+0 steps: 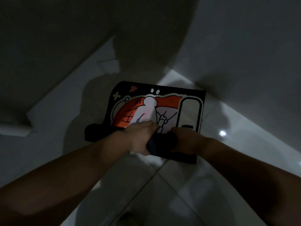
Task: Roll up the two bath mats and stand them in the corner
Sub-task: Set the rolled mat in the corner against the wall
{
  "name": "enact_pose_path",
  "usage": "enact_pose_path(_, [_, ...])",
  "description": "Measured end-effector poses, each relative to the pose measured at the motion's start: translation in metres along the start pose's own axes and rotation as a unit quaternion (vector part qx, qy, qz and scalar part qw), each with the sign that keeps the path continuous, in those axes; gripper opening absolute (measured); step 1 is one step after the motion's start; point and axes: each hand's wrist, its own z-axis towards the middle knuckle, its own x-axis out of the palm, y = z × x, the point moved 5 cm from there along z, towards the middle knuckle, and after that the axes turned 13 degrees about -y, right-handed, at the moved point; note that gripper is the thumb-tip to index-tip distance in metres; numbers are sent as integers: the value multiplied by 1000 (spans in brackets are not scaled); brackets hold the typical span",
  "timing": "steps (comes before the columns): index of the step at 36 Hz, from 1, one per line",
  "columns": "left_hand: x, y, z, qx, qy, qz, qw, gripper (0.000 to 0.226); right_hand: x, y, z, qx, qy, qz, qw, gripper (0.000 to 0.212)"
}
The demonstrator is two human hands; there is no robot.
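Observation:
A black bath mat (pixel 164 101) with an orange and white cartoon print lies on the pale tiled floor, close to where two walls meet. Its near end is curled into a dark roll (pixel 94 132) that runs under both my hands. My left hand (pixel 140 137) grips the roll near its middle, fingers over the top. My right hand (pixel 185 141) grips the roll further right. The far half of the mat is still flat. Only one mat is in view.
A grey wall (pixel 244 46) rises at the right and back, a darker wall or door (pixel 48 46) at the left with a low step or ledge (pixel 24 126). Glossy floor tiles (pixel 146 185) spread toward me. The room is dim.

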Motion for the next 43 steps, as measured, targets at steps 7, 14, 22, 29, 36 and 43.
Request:
enact_pose_path(7, [3, 2, 8, -1, -24, -4, 1000, 36, -4, 8, -8, -89, -90, -159, 979, 71])
enact_pose_path(14, [-6, -1, 22, -20, 0, -6, 1000, 49, -8, -5, -2, -55, -61, -98, 992, 69])
enact_pose_path(22, [-9, 3, 23, 26, -94, 59, 993, 53, -25, -6, 7, -58, -91, -193, 975, 58])
enact_pose_path(29, [-28, 5, 39, -51, -100, 42, 993, 48, -35, -4, 9, -85, -108, -186, 973, 69])
enact_pose_path(36, [-34, 5, 43, -26, -126, 50, 990, 61, -50, -16, 21, -40, -115, -184, 975, 57])
enact_pose_path(43, [-38, 12, 52, -56, -167, 51, 983, 52, -62, -23, 26, -38, -147, -202, 968, 57])
